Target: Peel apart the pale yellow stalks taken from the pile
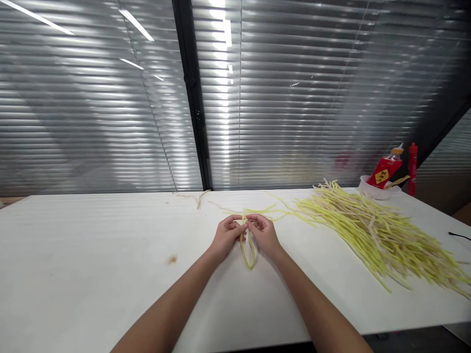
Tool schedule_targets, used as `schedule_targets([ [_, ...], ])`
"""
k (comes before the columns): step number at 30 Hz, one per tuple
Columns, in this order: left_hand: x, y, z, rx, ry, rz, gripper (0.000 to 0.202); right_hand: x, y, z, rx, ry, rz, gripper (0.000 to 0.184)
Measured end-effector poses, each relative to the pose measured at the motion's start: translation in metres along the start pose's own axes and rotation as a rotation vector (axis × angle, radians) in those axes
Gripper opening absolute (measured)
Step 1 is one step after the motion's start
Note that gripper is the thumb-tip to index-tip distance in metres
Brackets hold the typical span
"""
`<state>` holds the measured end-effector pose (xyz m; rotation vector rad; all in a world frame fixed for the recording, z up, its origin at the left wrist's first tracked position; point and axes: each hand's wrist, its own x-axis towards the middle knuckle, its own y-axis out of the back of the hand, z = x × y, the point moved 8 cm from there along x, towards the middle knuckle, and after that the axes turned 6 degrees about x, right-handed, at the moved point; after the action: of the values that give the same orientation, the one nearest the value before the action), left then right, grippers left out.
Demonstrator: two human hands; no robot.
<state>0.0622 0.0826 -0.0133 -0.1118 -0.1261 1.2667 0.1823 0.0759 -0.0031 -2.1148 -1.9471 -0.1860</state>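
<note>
Head view: left hand [225, 238] and right hand [265, 237], both curled nearly closed, pinch a looped strand [250, 267]; strand pile [371, 230] rightward of them.

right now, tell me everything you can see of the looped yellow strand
The looped strand is thin, greenish yellow and looks soft, perhaps fuzzy wire. Its rounded bend sits lowest in view, over the white table; contact there is unclear. The left grip and right grip hold its upper part, partly hiding it.

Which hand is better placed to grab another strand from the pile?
Right hand, likely: the pile lies on its side of the table, farther from the left hand. Both hands are on the looped strand, so the right would need freeing first.
</note>
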Motion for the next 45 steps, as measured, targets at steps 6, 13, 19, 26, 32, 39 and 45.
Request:
schedule_targets([
  [6, -0.001, 0.0, 0.002, -0.007, -0.022, 0.002, 0.036, 0.0, 0.001, 0.002, 0.012, -0.005, 0.026, 0.021],
  [13, 0.0, 0.0, 0.001, -0.016, -0.024, 0.001, 0.037, -0.002, -0.003, 0.004, 0.052, -0.012, -0.003, 0.023],
  [19, 0.001, -0.001, -0.001, -0.03, -0.023, -0.02, 0.037, -0.003, -0.005, 0.004, 0.036, -0.007, -0.035, 0.024],
  [26, 0.002, -0.001, -0.003, -0.006, -0.007, -0.039, 0.035, -0.004, -0.007, -0.002, 0.052, -0.008, -0.072, 0.024],
  [32, 0.002, -0.002, -0.003, -0.01, 0.008, -0.048, 0.031, -0.003, -0.007, 0.0, 0.045, 0.004, -0.074, 0.025],
  [39, -0.003, -0.004, 0.004, -0.005, 0.002, -0.039, 0.03, -0.002, -0.013, 0.006, 0.271, -0.085, -0.108, 0.027],
  [45, -0.005, -0.004, 0.005, 0.049, 0.031, -0.016, 0.031, -0.003, -0.014, 0.011, 0.27, -0.148, -0.141, 0.032],
])
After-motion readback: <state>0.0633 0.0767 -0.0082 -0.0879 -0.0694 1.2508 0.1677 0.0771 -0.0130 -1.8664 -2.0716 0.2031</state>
